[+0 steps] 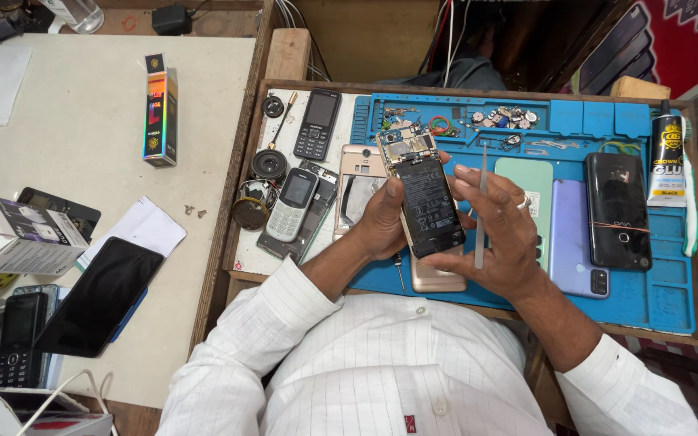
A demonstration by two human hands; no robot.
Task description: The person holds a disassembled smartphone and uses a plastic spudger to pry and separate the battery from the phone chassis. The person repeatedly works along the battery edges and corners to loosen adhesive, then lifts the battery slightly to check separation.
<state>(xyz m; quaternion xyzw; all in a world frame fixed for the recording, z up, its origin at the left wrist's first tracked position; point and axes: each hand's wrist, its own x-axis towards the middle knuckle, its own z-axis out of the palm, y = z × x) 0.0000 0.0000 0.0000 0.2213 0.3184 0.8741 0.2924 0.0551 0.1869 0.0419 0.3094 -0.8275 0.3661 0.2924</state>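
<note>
On the blue mat [648,299], left hand [383,222] clamps the opened phone [423,194] by its edges: light, stiff, fragile; right hand [504,234] pinches tweezers [481,211].

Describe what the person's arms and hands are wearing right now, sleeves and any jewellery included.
Both arms are in long white shirt sleeves with thin dark lines forming a fine check, with buttoned cuffs at the wrists. The left sleeve and right sleeve match the shirt body, which has white buttons and a small red tag on the front. Both hands are bare, without gloves; the right hand wears a silver-coloured ring. No watch shows.

Bright, even overhead light; sharp, soft shadows.
</note>
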